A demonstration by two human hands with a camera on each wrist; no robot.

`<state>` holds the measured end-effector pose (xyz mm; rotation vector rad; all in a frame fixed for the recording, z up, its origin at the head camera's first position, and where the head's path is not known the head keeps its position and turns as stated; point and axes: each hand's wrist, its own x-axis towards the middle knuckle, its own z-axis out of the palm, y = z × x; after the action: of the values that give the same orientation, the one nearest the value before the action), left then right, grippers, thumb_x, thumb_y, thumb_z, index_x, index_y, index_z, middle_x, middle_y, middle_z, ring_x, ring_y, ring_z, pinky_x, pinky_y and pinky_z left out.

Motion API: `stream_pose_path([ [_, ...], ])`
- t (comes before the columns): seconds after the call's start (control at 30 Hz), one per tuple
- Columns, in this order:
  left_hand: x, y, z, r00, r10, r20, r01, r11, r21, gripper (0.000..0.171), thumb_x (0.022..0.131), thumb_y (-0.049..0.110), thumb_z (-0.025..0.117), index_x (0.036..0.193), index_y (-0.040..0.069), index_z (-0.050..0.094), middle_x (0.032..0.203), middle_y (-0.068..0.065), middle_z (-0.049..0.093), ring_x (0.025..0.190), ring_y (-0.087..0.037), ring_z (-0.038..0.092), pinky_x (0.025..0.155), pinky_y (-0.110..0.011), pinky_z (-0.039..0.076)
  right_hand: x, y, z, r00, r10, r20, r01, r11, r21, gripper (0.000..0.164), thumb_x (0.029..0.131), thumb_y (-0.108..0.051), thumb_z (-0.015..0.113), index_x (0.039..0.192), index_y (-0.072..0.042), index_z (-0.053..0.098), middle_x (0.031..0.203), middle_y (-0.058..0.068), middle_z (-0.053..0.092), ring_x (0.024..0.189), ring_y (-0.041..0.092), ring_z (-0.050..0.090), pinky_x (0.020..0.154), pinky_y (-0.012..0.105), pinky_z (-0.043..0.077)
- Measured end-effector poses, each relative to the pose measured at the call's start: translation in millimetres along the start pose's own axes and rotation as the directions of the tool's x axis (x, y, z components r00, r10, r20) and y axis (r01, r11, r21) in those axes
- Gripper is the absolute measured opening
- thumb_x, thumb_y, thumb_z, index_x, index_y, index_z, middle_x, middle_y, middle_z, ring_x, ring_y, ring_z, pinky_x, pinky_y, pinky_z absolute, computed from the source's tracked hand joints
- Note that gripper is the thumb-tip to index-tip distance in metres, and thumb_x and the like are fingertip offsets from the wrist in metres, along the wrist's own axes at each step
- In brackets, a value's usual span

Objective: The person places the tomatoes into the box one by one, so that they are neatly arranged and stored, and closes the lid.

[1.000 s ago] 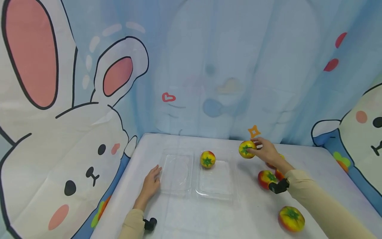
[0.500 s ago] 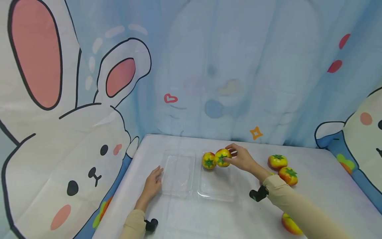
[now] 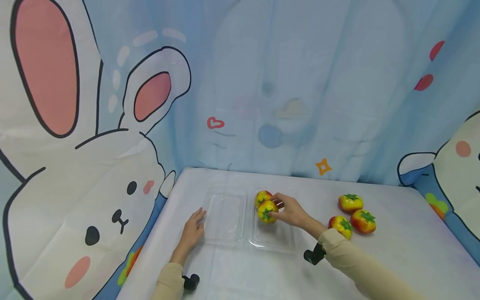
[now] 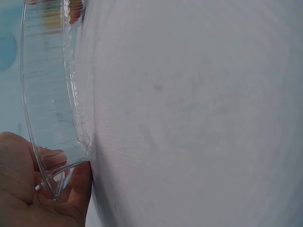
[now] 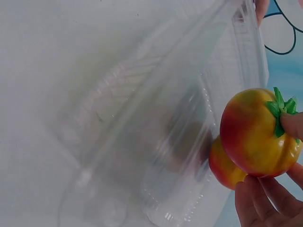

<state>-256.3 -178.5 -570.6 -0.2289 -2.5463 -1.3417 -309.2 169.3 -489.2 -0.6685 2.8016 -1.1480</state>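
Observation:
A clear plastic clamshell box (image 3: 271, 241) lies opened flat on the table, its two halves side by side. My right hand (image 3: 294, 213) pinches a yellow-red persimmon (image 5: 253, 135) by its green leafy top and side, over the right half. Just behind it another persimmon (image 3: 261, 196) sits in the far left corner of that half. At the box's left edge, my left hand (image 3: 192, 231) holds the rim of the left half (image 3: 225, 216). The left wrist view has thumb and fingers on either side of the plastic wall (image 4: 49, 94).
Several persimmons form a group to the right on the white table (image 3: 232, 275), among them one at the back (image 3: 350, 203) and one by the right sleeve (image 3: 340, 226). A printed blue curtain (image 3: 240, 83) hangs behind the table's far edge.
My right hand has carried its persimmon leftward from beside the group at the right, then slightly nearer and lower over the box's right half. The left hand stays at the box's edge.

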Motion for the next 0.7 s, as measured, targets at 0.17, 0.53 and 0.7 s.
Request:
stream_pose_path([
  [0.17,-0.9,-0.5,0.5,1.0,-0.002,-0.003,0.002,1.0,-0.002,0.044,0.086,-0.015,0.047,0.129,-0.014,0.055,0.143,-0.03,0.045,0.127,-0.046,0.049,0.107,-0.055,0.04,-3,1,11,1.0,0.013,0.021,-0.014,1.0,0.019,0.039,0.081,-0.014,0.08,0.113,-0.001,0.06,0.109,0.014,0.065,0.095,0.028,0.063,0.087,0.048,0.057],
  [0.53,-0.6,-2.0,1.5,1.0,-0.003,-0.008,0.003,1.0,-0.002,0.045,0.086,-0.015,0.047,0.13,-0.012,0.056,0.143,-0.03,0.046,0.128,-0.046,0.048,0.107,-0.055,0.039,-3,3,25,0.999,0.032,-0.008,-0.032,0.999,0.036,0.039,0.08,-0.011,0.081,0.112,0.0,0.061,0.108,0.012,0.065,0.098,0.028,0.062,0.089,0.048,0.056],
  [0.7,1.1,-3.0,2.1,1.0,-0.005,-0.016,0.005,1.0,-0.003,0.045,0.086,-0.015,0.048,0.129,-0.012,0.056,0.143,-0.029,0.046,0.126,-0.045,0.051,0.106,-0.055,0.04,-1,8,28,0.999,0.032,-0.02,-0.031,0.999,0.026,0.039,0.08,-0.012,0.08,0.112,-0.001,0.061,0.109,0.011,0.065,0.099,0.028,0.062,0.09,0.049,0.055],
])
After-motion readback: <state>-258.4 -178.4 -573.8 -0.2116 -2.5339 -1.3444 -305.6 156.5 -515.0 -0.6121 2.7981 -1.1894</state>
